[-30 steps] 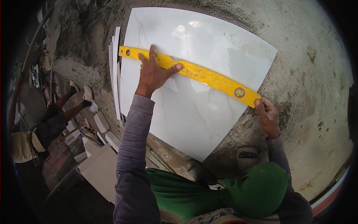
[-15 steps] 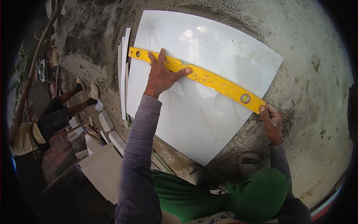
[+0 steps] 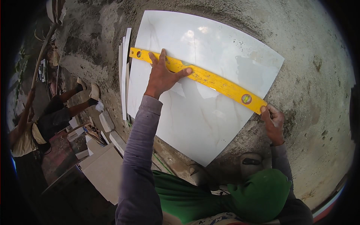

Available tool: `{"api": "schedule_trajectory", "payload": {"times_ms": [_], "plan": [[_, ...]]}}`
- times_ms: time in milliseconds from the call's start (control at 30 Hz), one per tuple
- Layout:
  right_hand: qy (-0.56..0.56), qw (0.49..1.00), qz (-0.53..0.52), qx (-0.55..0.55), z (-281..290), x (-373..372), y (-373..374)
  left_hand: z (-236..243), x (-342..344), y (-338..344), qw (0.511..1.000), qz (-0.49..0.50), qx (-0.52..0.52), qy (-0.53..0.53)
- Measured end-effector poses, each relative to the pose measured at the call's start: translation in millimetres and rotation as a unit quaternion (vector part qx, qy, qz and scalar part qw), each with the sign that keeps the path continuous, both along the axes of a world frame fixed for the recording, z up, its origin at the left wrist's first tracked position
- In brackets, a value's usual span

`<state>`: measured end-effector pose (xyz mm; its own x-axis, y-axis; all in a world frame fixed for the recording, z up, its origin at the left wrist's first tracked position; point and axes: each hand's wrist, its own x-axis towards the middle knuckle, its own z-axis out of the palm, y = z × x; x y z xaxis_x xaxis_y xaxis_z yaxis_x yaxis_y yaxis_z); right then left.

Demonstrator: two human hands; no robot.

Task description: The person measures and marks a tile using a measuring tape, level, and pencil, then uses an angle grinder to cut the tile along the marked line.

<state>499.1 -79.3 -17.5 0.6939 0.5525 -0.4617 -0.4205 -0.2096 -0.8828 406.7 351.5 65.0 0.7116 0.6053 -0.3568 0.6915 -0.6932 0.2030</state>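
A large white marbled tile (image 3: 202, 123) lies on the grey mortar bed, with a yellow spirit level (image 3: 217, 81) laid slantwise across it from upper left to lower right. My left hand (image 3: 161, 75) holds the level left of its middle, thumb on the yellow face and two fingers reaching over toward the far edge. At the level's right end, beyond the tile's edge, my right hand (image 3: 273, 122) pinches the corner between thumb and fingers. Its lower fingers are partly hidden.
Narrow white strips (image 3: 125, 75) lie along the tile's left edge. Cardboard (image 3: 103, 170) and offcuts are at lower left. Another person (image 3: 56, 112) stands at far left with a long wooden handle (image 3: 41, 56). Rough concrete (image 3: 318, 93) spreads to the right. Green cloth (image 3: 258, 195) hangs below me.
My hands, the level and the tile look unchanged. At far left, the other person's arms and the long wooden handle have shifted.
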Motion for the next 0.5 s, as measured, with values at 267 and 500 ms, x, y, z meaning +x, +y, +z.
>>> {"api": "schedule_trajectory", "payload": {"times_ms": [267,500], "plan": [[-0.002,1.0,-0.002,0.003,0.9,0.7,0.6,3.0,4.9,2.4,1.0,-0.003,-0.02,-0.008],[-0.02,1.0,0.019,-0.004,0.6,2.7,1.4,-9.9,-8.3,0.7,0.994,0.048,-0.087,-0.047]]}}
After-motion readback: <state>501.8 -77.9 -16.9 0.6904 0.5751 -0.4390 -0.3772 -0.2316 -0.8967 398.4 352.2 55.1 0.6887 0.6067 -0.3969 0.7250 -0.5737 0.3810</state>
